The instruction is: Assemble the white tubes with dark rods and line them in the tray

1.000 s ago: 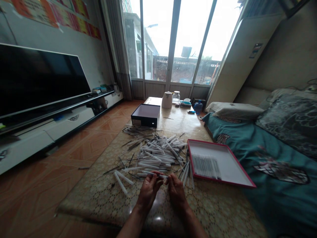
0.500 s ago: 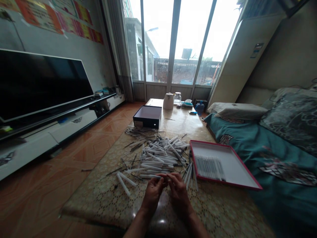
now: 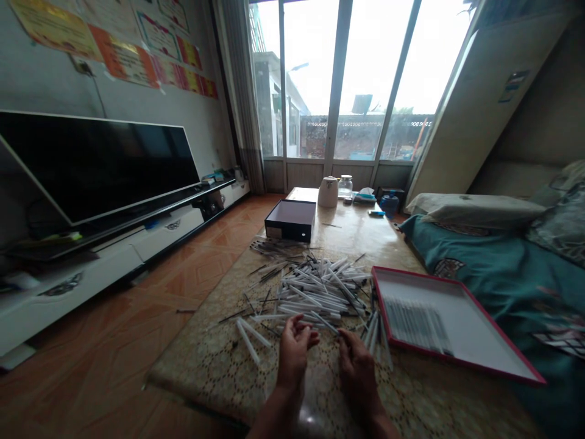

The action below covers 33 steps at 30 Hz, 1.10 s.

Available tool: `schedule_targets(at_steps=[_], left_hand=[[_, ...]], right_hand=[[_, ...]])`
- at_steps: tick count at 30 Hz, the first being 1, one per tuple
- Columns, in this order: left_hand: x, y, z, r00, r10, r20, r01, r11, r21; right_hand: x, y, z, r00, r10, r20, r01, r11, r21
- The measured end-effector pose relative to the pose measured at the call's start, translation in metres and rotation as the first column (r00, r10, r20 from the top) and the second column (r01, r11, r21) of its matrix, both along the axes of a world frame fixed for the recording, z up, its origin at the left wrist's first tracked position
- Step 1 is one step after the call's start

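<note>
My right hand [image 3: 359, 363] pinches a slim pen [image 3: 325, 323] by its near end; the pen points up and left toward the pile. Just left of it, my left hand [image 3: 295, 350] is raised with loosely curled fingers apart and holds nothing that I can see. Beyond both hands lies a heap of white pen barrels [image 3: 315, 292], with thin dark refills [image 3: 269, 273] scattered along its left side. Right of my right hand, a red-rimmed box lid [image 3: 484, 311] holds a neat row of pens [image 3: 418, 323]. A few loose barrels [image 3: 249, 341] lie left of my left hand.
A dark open box [image 3: 290, 231] stands past the heap. Farther back on the patterned table [image 3: 219, 372] are a pale kettle [image 3: 328, 192], a glass jar [image 3: 346, 185] and a tissue pack [image 3: 364, 195]. A bed or sofa with a teal cover [image 3: 429, 244] borders the right side.
My hands, close together before, have come apart. The pen is now in my right hand alone, and my left hand has opened. The camera view has turned left.
</note>
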State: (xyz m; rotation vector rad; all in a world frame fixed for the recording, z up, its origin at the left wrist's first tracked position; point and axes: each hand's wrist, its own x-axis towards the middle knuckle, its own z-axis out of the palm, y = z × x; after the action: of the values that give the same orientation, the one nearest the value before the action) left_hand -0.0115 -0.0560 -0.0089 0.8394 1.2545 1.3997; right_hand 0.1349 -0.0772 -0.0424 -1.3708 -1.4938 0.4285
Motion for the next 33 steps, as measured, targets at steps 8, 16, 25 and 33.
schedule_targets(at_steps=[8,16,25,33], left_hand=[[-0.045,0.080,0.034,0.508,-0.048,-0.860,0.199,0.978,0.063],[-0.043,0.104,0.043,0.492,-0.149,-0.858,0.251,0.968,-0.024],[-0.054,0.083,0.044,0.851,-0.037,-0.523,0.107,0.989,0.104],[-0.045,0.021,0.019,0.954,0.005,0.301,0.017,0.997,-0.071]], right_hand=[[-0.001,0.000,0.003,1.000,-0.027,0.004,0.027,1.000,0.007],[-0.003,0.000,0.003,0.999,-0.032,0.003,0.032,0.998,0.051],[-0.005,-0.005,0.007,0.998,-0.013,0.059,0.012,1.000,0.020],[-0.002,-0.005,0.005,0.975,0.088,0.203,-0.111,0.989,0.101]])
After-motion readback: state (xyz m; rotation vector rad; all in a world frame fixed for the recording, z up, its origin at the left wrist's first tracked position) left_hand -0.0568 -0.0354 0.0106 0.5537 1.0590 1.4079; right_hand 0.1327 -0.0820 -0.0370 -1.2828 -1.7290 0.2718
